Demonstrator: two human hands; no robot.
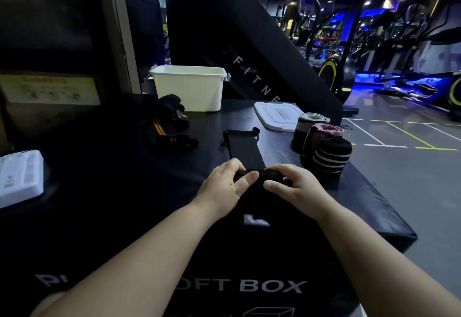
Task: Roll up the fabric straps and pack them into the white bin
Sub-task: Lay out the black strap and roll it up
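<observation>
A dim gym lit in blue fills the upper right of the frame, with rows of exercise machines [399,42] on a grey floor; a large black slanted machine housing [237,42] stands at upper centre; the foreground is a black padded soft box [124,192] that serves as the work surface.

The white bin [189,89] stands on the far side of the pad, upper centre, with its top open; from this angle only its outer wall and rim show, so what lies in it cannot be told; its white lid [277,116] lies flat on the pad to the right of it, apart from the bin.

At centre, a black fabric strap [244,149] lies stretched flat away from the hands, towards the bin; its near end is wound into a small roll; the left hand [224,189] and right hand [296,187] each grip that roll with curled fingers and thumbs, one at either end.

At the right edge of the pad three rolled straps stand close together: a grey roll [311,119] farthest back, a pink roll [326,131] next, and a black roll with white stripes [331,157] nearest; left of centre lie loose black straps with orange stripes [169,127], not rolled; a white flat object [20,177] rests at the left edge.
</observation>
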